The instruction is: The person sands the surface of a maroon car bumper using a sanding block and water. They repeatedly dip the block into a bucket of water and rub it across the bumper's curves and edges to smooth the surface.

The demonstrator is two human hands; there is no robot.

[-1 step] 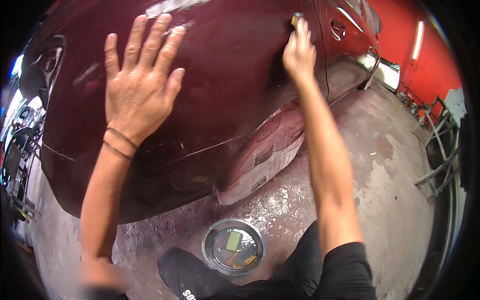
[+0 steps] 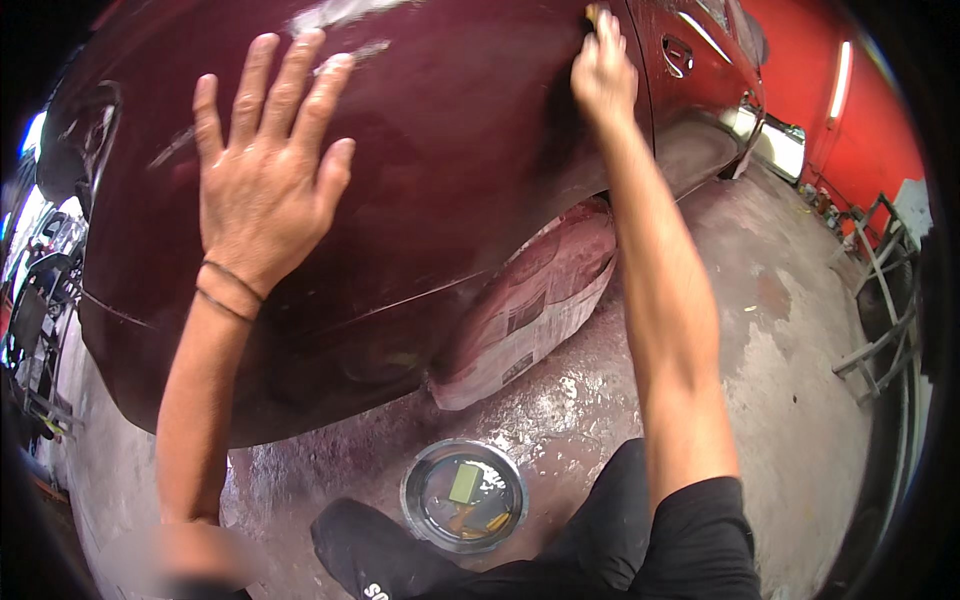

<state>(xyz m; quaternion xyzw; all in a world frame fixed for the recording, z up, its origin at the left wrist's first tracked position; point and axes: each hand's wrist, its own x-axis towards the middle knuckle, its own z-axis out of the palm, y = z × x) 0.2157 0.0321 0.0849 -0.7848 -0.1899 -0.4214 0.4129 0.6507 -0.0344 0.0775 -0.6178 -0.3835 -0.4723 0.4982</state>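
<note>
A dark maroon car body panel [image 2: 430,190] with a wet sheen fills the upper middle. My left hand [image 2: 262,180] lies over it on the left, palm toward the panel, fingers spread and nothing gripped. Farther right, close to the door seam, my right hand [image 2: 605,80] is closed and pressed to the panel. A small yellow-brown pad [image 2: 592,14] sticks out past its fingertips; the fingers hide most of it, and motion blurs the hand slightly. Below the panel, the wheel cover of printed paper [image 2: 530,320] is stained reddish.
A round basin [image 2: 409,500] of water stands on the wet floor between my legs, holding a green block [image 2: 464,483] and yellow-brown pieces [image 2: 497,522]. Metal stands [image 2: 875,300] are at the right by a red wall [image 2: 870,120]. Assorted parts [image 2: 40,330] crowd the far left.
My right hand has slid up the panel, away from me, with the yellow-brown pad. The left hand appears slightly farther left, still spread.
</note>
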